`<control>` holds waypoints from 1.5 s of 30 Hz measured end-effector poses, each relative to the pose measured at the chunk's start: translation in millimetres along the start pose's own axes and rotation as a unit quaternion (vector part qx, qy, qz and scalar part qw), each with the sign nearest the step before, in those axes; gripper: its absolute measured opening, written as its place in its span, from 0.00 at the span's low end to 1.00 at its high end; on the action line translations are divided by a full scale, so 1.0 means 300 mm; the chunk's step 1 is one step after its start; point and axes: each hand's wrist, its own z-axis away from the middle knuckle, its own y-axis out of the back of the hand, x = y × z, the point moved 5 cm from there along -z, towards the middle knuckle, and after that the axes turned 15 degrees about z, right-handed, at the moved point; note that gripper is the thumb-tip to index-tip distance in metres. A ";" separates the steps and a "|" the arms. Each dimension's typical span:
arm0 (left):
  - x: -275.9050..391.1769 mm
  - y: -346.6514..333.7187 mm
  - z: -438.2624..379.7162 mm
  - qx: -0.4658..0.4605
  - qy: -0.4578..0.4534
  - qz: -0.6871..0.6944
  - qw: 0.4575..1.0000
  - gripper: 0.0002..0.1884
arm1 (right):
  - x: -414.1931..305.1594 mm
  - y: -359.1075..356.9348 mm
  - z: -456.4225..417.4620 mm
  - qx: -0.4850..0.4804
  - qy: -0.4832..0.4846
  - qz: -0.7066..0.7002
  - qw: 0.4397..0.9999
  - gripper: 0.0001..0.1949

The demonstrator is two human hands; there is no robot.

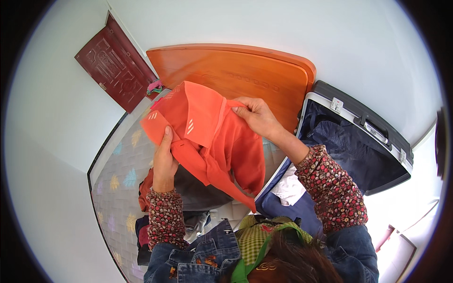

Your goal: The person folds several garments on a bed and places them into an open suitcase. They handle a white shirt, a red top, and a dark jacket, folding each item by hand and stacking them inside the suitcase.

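An orange-red garment [244, 152] with a wide collar, marked by short pale stripes, hangs between my two hands above the bed. My left hand [165, 152] pinches the left part of the collar, thumb on top. At the collar's right side, my right hand [256, 115] grips a narrow edge of the cloth between thumb and fingers. Under the garment lies a dark grey cloth [198, 191] on the patterned mattress [124, 198]. Further dark and maroon clothes [143, 237] are piled beside my left sleeve.
An open hard-shell suitcase [354, 123] with dark blue lining stands at the right, a white cloth [289, 185] in its lower half. Behind the bed rises an orange wooden headboard [226, 67]. A dark red door [109, 65] is at the upper left.
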 end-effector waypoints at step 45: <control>-0.466 0.065 0.081 -0.242 0.003 -0.253 0.937 0.28 | -0.253 0.211 -0.167 0.178 0.117 0.068 0.975 0.10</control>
